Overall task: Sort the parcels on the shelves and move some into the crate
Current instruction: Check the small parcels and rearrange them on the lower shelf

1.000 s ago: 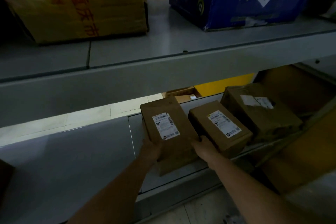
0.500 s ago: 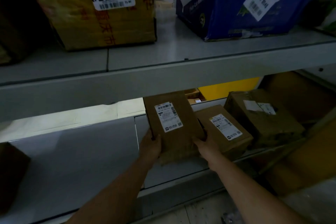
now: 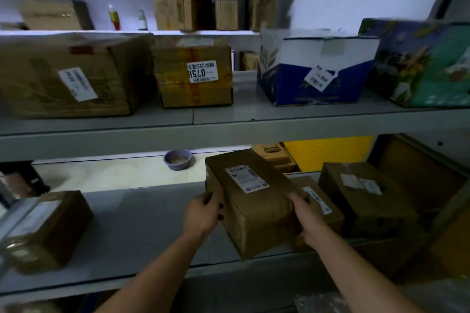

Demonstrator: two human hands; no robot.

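So this looks pretty early in the job, going by what's visible. Both hands are on one brown parcel (image 3: 250, 201) at the front of the lower shelf (image 3: 142, 223): the left hand (image 3: 203, 213) is wrapped round its 9 o'clock side, the right hand (image 3: 309, 216) clamps the 3 o'clock side, and the box sits tilted with its label facing up, its near end poking out past the shelf's front edge. Can't tell if it's fully off the shelf or still resting on a corner. Just behind it at 3 o'clock is a second small labelled parcel (image 3: 320, 202), touching or nearly so, then a bigger taped box (image 3: 363, 195) further that way. Another brown box (image 3: 48, 226) sits well apart at 9 o'clock. The upper shelf (image 3: 229, 119) at 12 o'clock is still loaded with big cartons. No crate in view anywhere, so my guess is most of the sorting is still ahead.
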